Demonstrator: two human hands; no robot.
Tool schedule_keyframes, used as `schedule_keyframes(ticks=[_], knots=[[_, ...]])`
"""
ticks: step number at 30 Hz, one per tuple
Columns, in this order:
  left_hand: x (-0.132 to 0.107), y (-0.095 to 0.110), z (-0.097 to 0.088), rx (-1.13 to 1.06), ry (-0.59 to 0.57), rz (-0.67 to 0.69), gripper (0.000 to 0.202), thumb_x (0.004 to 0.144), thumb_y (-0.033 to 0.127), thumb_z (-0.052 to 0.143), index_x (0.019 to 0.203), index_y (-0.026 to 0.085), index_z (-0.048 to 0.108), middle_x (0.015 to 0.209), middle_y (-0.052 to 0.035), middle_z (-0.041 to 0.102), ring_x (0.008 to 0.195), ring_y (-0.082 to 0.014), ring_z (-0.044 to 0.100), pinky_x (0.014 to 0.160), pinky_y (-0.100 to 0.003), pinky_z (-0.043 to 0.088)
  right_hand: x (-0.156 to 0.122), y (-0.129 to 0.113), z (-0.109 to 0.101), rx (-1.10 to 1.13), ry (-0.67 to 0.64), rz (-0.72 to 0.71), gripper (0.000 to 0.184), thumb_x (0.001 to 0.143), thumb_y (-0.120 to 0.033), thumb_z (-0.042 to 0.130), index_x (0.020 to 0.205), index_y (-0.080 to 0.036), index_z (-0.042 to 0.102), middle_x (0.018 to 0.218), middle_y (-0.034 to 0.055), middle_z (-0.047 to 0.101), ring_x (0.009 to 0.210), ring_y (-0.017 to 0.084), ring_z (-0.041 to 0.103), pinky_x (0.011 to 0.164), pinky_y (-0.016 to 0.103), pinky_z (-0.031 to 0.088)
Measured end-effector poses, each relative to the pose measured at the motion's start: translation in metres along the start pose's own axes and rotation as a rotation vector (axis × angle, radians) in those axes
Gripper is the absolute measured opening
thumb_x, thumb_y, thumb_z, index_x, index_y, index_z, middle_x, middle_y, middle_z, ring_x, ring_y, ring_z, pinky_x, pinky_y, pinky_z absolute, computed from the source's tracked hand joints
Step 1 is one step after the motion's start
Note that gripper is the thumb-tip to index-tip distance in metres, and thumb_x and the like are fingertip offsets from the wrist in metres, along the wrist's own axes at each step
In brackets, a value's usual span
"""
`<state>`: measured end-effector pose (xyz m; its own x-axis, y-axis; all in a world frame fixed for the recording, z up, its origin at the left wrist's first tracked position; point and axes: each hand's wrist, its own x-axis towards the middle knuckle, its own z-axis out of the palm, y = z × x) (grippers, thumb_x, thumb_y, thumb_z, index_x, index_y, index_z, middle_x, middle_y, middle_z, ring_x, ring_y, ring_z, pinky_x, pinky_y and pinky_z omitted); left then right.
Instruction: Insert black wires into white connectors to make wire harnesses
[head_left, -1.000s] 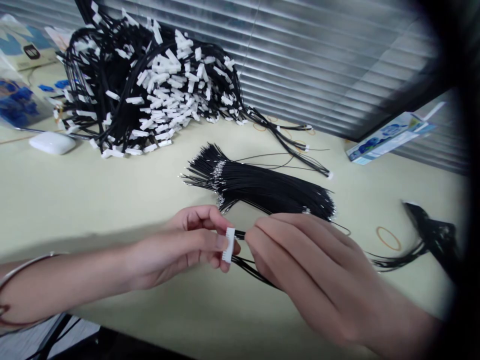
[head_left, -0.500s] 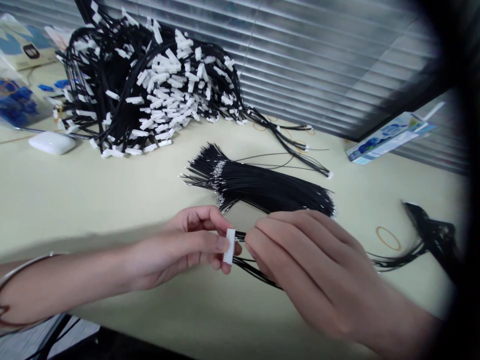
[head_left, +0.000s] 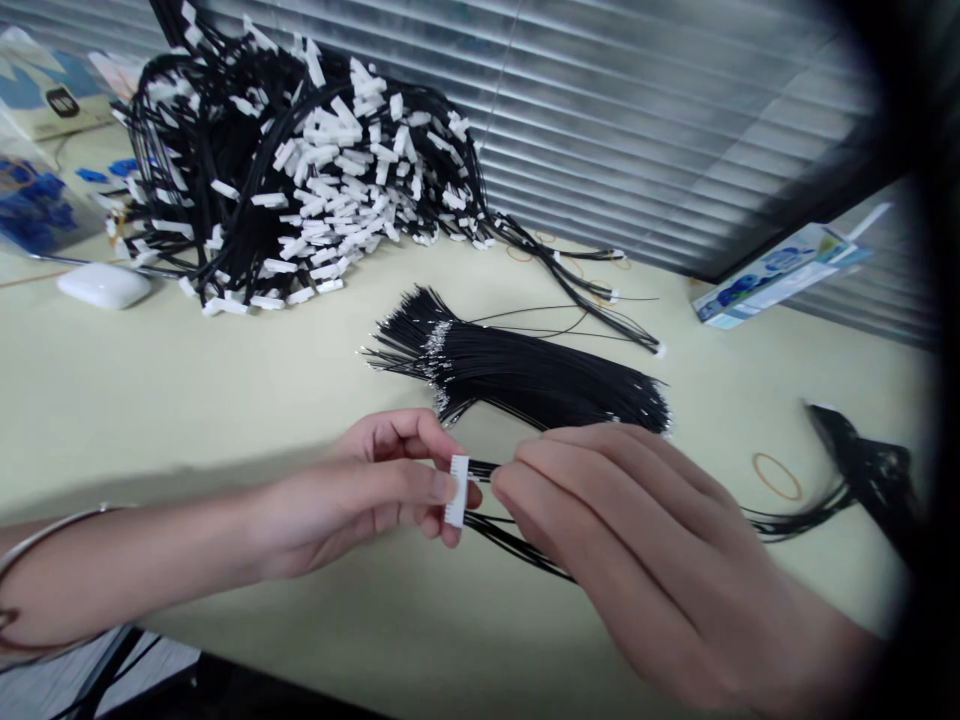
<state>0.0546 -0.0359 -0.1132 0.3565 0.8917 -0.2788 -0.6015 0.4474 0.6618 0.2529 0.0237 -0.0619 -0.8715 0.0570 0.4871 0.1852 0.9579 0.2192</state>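
My left hand (head_left: 390, 480) pinches a white connector housing (head_left: 456, 491) between thumb and fingers, with its long side standing roughly upright. Black wires (head_left: 517, 545) run out of the housing's right side, in an upper and a lower group. Close to that side, my right hand (head_left: 622, 540) is closed, its fingertips at the upper wires; the back of the hand hides most of what it grips. Behind both hands lies a thick bundle of loose black wires (head_left: 547, 375) with shiny metal terminals at its ends.
A large heap of black cables with white connectors (head_left: 337, 180) fills the back left. Near it lie a white rounded case (head_left: 105, 285) and a bag of blue pieces (head_left: 37, 205). A small box (head_left: 776, 275) stands at the right, with a rubber band (head_left: 777, 476) nearer me. Blinds (head_left: 600, 120) hang behind.
My right hand has shifted slightly to the right, away from the housing. The left hand and the housing have barely moved.
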Motion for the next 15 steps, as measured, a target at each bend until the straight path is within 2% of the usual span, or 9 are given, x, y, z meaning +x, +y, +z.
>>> schedule_keyframes(ticks=[6,9,12,15], knots=[[0.0007,-0.0002,0.0,-0.01,-0.018,-0.003,0.011,0.077,0.006,0.066,0.082,0.015,0.062,0.072,-0.0005,0.068,0.059,-0.0085,0.067,0.054,-0.011,0.052,0.0036,-0.0001,-0.0013,0.006,0.001,-0.015,0.015,0.084,-0.018,0.05,0.094,-0.01,0.058,0.088,0.0066,0.062,0.08,0.019,0.057,0.061,0.034,0.045],[0.0005,-0.0009,0.0012,-0.007,-0.003,0.0,0.012,0.074,0.004,0.067,0.078,0.014,0.063,0.073,0.0003,0.068,0.058,-0.0088,0.066,0.054,-0.012,0.053,0.0054,-0.0011,-0.0024,-0.016,0.034,-0.029,0.018,0.087,-0.015,0.042,0.091,-0.01,0.058,0.087,0.0062,0.064,0.079,0.018,0.058,0.06,0.033,0.043],[-0.0006,-0.0022,0.0021,-0.005,-0.003,0.016,0.013,0.072,0.003,0.069,0.076,0.014,0.063,0.071,0.0008,0.067,0.058,-0.0098,0.066,0.054,-0.014,0.053,0.0056,-0.0027,-0.0019,-0.019,0.082,-0.042,0.018,0.088,-0.015,0.041,0.087,-0.01,0.058,0.083,0.0056,0.064,0.073,0.016,0.057,0.057,0.032,0.041],[-0.0017,-0.0029,0.0022,0.003,0.002,0.027,0.013,0.071,0.003,0.069,0.075,0.014,0.063,0.07,0.0002,0.067,0.058,-0.0105,0.067,0.053,-0.014,0.053,0.0051,-0.0031,0.0005,-0.044,0.102,-0.073,0.016,0.088,-0.014,0.043,0.087,-0.01,0.059,0.082,0.0046,0.064,0.072,0.013,0.057,0.063,0.031,0.044]])
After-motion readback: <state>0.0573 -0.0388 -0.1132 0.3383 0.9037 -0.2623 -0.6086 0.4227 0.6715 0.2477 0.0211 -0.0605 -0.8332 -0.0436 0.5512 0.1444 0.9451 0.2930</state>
